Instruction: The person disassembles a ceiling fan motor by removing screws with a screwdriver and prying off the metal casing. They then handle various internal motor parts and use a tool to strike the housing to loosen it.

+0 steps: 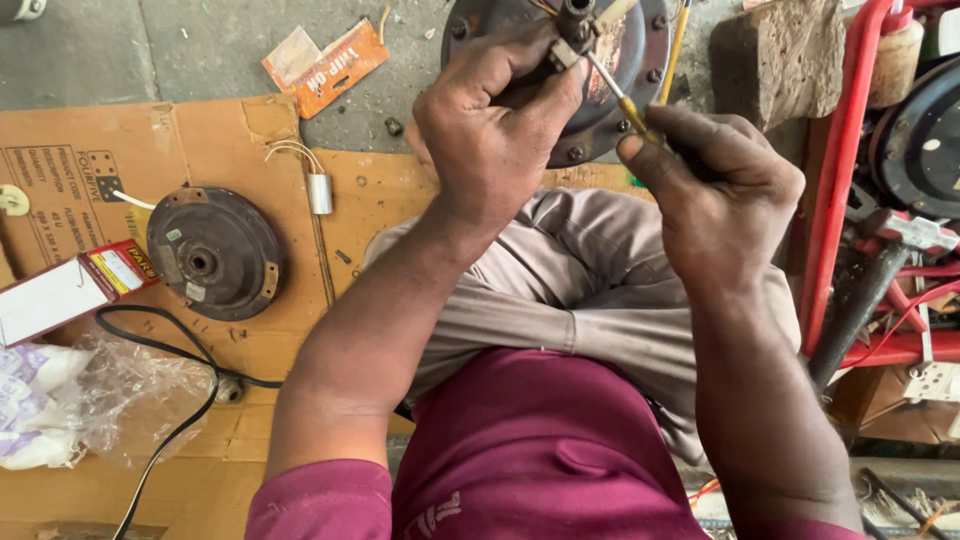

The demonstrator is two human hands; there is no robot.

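Observation:
My left hand is closed around the central shaft area of a round dark motor housing that rests against my knees. My right hand grips a screwdriver with a yellowish handle; its metal tip points up and left at the hub of the housing, right by my left thumb. Bolts ring the housing's rim. My grey trousers and maroon shirt fill the middle of the head view.
A second round rusty motor cover lies on flattened cardboard at the left, with a small white capacitor, a black cable, a plastic bag and a small box. A red metal frame, a hammer and a stone block stand at the right.

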